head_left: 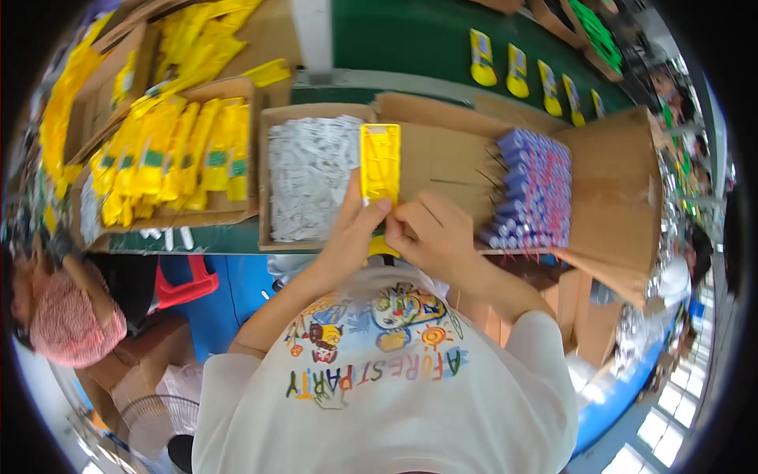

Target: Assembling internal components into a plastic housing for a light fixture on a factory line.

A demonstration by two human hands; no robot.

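Observation:
My left hand grips a long yellow plastic housing near its lower end, thumb laid across it. The housing stands out in front of me, its hollow, ribbed side facing up. My right hand is closed beside the lower right edge of the housing, its fingertips bent together; whatever lies between them is hidden. A bit of yellow shows beneath the hands. Just behind the left hand is a cardboard box full of small white parts.
To the right, a large open carton holds stacked purple cylinders with thin wires. A box of yellow housings stands left. Several yellow pieces lie along the green surface beyond. Another person sits at far left.

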